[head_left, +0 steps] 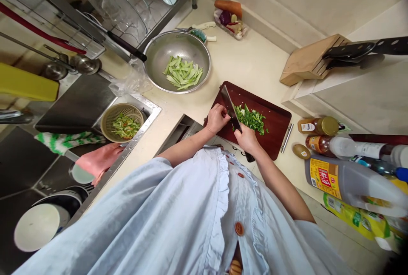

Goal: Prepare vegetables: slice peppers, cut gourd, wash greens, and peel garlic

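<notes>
My right hand (247,139) is wrapped round the dark handle of a kitchen knife (230,106). The blade stands on edge over a reddish-brown cutting board (274,139). Just left of the blade is my left hand (217,118), its fingers curled and pressed together close to the steel. Whatever those fingers hold, if anything, is too small to make out. A heap of chopped green leaves (250,117) lies on the board to the right of the knife, with small bits scattered around it.
A steel wok (153,64) holds sliced pale green vegetable (183,72) behind the board. At left, a colander (105,124) of cut vegetables sits by the sink. A knife block (309,60), several bottles (321,125) and a large jug (344,181) stand to the right.
</notes>
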The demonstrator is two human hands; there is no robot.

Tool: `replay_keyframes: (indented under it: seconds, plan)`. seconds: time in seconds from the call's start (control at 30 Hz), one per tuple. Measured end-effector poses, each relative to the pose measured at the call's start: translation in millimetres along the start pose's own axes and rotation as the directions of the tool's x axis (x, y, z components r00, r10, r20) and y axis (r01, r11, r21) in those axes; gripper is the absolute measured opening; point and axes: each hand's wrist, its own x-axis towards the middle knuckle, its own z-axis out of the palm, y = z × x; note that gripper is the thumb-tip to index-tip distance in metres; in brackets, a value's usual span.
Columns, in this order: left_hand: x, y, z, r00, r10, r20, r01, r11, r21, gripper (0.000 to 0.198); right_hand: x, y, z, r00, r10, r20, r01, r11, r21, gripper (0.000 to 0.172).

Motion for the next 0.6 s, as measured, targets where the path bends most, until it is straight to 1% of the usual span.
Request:
replay_keyframes:
  seconds: [0.07, 0.17, 0.23, 0.3, 0.37, 0.43, 0.5, 0.6]
  plan:
    - [0, 0, -0.7, 1.0, 0.0, 0.001, 0.0, 1.0, -0.002, 0.023, -4, 4, -3, 0.999, 0.023, 0.036, -0.025, 0.998, 0.059, 0.033]
    - [-1, 0, -0.9, 1.0, 0.002, -0.005, -0.002, 1.0, 0.0, 0.023, -11, 7, -3, 0.995, 0.053, 0.08, -0.061, 0.994, 0.095, 0.03]
    - [0, -1, -0.5, 1.0, 0.004, -0.001, -0.004, 1.0, 0.002, 0.023, -7, 4, 1, 0.997, 0.048, 0.059, -0.053, 0.994, 0.092, 0.026]
    - [1, -1, 0.2, 1.0, -0.002, 0.012, 0.002, 1.0, 0.005, 0.022, 3, 0, 6, 0.998, 0.044, 0.033, -0.047, 0.993, 0.109, 0.023]
    - [3, 0, 0.8, 1.0, -0.001, 0.027, 0.0, 1.0, 0.008, 0.02, 12, 0, 6, 0.997, 0.057, 0.045, -0.064, 0.985, 0.163, 0.023]
    - [4, 2, 1.1, 0.999, 0.024, 0.039, -0.025, 1.0, 0.004, 0.018, 11, 3, 3, 0.996, 0.072, 0.053, -0.081, 0.975, 0.205, 0.026]
    - [3, 2, 0.4, 0.998, 0.058, 0.031, -0.057, 0.998, -0.02, 0.012, 3, 7, -2, 0.998, 0.059, 0.008, -0.059, 0.981, 0.187, 0.028]
    - [0, 0, -1.8, 0.996, 0.094, -0.013, -0.094, 0.995, -0.041, 0.006, -17, 8, -7, 0.997, 0.011, -0.07, -0.005, 0.996, 0.087, 0.033]
